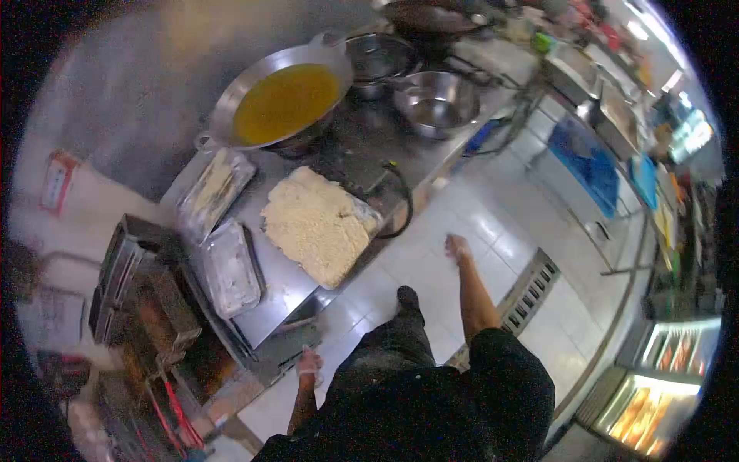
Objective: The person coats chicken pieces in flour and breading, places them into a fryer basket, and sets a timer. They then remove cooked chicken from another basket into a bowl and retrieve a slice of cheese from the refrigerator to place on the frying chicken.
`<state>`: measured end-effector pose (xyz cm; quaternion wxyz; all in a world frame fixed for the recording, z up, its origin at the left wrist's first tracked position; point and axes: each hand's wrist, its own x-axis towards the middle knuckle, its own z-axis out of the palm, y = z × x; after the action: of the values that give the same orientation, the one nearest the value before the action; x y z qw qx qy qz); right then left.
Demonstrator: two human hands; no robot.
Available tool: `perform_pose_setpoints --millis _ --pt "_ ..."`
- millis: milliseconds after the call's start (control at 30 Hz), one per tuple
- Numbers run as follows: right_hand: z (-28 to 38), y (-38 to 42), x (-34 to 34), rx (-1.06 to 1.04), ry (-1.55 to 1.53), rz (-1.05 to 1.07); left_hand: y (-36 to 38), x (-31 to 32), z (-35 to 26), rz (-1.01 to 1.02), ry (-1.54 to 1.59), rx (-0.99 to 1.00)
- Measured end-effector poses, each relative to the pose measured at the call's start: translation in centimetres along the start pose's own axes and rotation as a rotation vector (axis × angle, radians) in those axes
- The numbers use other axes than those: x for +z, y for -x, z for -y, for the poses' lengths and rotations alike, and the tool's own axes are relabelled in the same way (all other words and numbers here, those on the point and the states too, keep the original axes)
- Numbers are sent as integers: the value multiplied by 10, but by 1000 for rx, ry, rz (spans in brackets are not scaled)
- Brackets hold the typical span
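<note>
A single wide, fisheye-like view looks from the person's head — steeply down and forward, with a tilt — over the near torso (400, 416) to the worktop (281, 294) and floor (486, 223) farther below.

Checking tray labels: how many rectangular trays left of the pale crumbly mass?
2: one tray beside the large pan, another tray nearer the left hand. The pale crumbly mass may hide more.

Soft blur, grain; fisheye bend, black corners; glare on floor tiles (486, 225) (ceiling lights (637, 31) blown out).
</note>
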<state>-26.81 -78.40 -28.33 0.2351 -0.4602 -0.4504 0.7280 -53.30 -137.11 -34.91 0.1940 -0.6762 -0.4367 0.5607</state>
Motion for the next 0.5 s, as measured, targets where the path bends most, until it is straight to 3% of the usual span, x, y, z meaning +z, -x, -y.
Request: perform_pose_setpoints --millis 67,133,167,200,233,267,333,367,400,433,467,500 --pt "2 -90 -4 1 82 127 55 -43 19 95 -935 172" --pt "-18 -183 15 -277 407 -13 91 -94 47 117 -1836 450" --pt "-7 -185 25 -217 63 47 93 -128 80 7 -1960 825" --pt "-26 -224 21 -235 -67 168 80 -148 125 -148 -2025 1203" --pt "-46 -260 19 -241 -201 278 75 -164 146 -73 -1984 1325" --pt "-58 -267 14 -196 -195 342 71 -165 151 -68 -1923 1323" --pt "-75 -275 9 -312 70 263 69 -152 141 -21 -1936 1271" --pt "-84 -279 6 -389 201 211 61 -162 177 -79 -1965 1450" --pt "-87 -279 5 -465 331 156 55 -167 207 5 -1979 1531" --pt "-91 -281 3 -545 461 96 56 -158 203 103 -1966 1547" --pt "-94 -282 2 -628 594 32 60 -145 219 71 -2000 1452" --pt "-95 -282 1 -717 724 -35 56 -151 252 70 -1970 1613"
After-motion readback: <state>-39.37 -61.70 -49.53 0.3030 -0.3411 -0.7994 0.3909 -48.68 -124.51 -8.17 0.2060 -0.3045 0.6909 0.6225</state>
